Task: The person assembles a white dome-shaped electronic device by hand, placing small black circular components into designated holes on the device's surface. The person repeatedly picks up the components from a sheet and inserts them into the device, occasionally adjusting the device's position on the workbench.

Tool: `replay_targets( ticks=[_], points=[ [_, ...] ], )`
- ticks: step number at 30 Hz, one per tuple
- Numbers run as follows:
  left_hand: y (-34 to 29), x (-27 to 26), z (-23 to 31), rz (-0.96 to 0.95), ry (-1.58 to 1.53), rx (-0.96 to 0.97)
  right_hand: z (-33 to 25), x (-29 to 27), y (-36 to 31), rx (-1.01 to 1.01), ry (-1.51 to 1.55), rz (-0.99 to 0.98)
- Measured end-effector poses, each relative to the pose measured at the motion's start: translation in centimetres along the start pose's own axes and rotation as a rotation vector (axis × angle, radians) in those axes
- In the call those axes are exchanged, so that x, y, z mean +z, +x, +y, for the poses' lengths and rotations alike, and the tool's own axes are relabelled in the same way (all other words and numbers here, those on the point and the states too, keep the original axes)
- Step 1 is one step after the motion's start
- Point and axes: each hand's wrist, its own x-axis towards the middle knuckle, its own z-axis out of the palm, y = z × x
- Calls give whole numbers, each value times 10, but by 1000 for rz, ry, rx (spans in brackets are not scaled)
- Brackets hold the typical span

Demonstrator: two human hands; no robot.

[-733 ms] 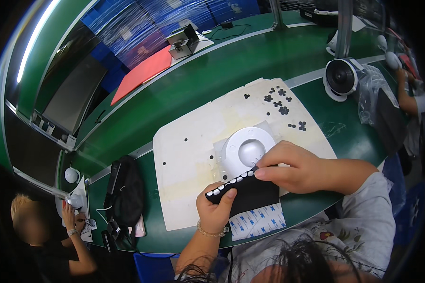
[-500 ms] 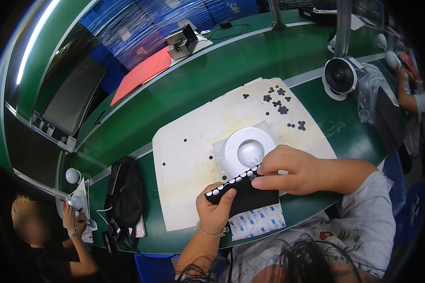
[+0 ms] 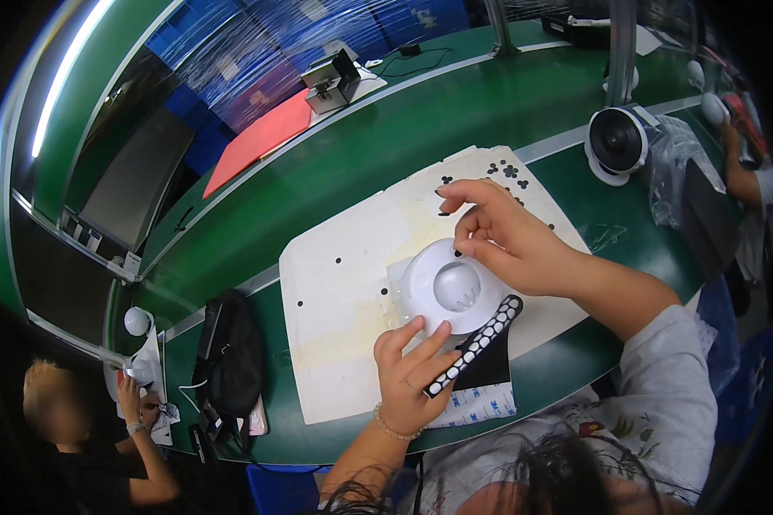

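Observation:
A white round base (image 3: 416,281) with a deep hollow middle sits in front of me on a clear plastic sheet. My right hand (image 3: 511,245) is over its far right rim. Its thumb and a bent finger close on a small black round pad (image 3: 458,253) at the rim, while another finger stretches out with a black spot at its tip. My left hand (image 3: 408,369) has its fingers spread, fingertips on the near rim. Against that hand rests a black pad sheet (image 3: 487,362), its curled edge showing rows of white dots. A printed backing sheet (image 3: 481,405) lies under it.
A pale board (image 3: 335,343) carries scattered black pads and clusters (image 3: 511,172). A black bag (image 3: 232,352) is to the left; a black-faced round device (image 3: 618,140) and plastic wrap (image 3: 674,172) are to the right. Other people work at both sides.
My right hand has left the pad sheet and moved up to the base's far rim. My left hand has spread its fingers onto the base, and the sheet has turned more upright.

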Motion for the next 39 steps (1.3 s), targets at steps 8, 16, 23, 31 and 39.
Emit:
replay_targets(
  ticks=[8, 16, 23, 31, 39],
  points=[
    [3, -4, 1, -62, -7, -4, 2, 1, 1, 25, -43, -5],
    [2, -2, -1, -55, 4, 25, 3, 2, 0, 15, -62, 5],
    [-3, 0, -7, -37, -30, 21, 0, 4, 0, -17, -167, 27],
    [-3, 1, -7, -36, -39, 17, -1, 7, -9, -383, -767, 27],
    [-2, 1, -6, -35, -53, 15, -3, 17, -3, -216, -308, 83]
  ],
)
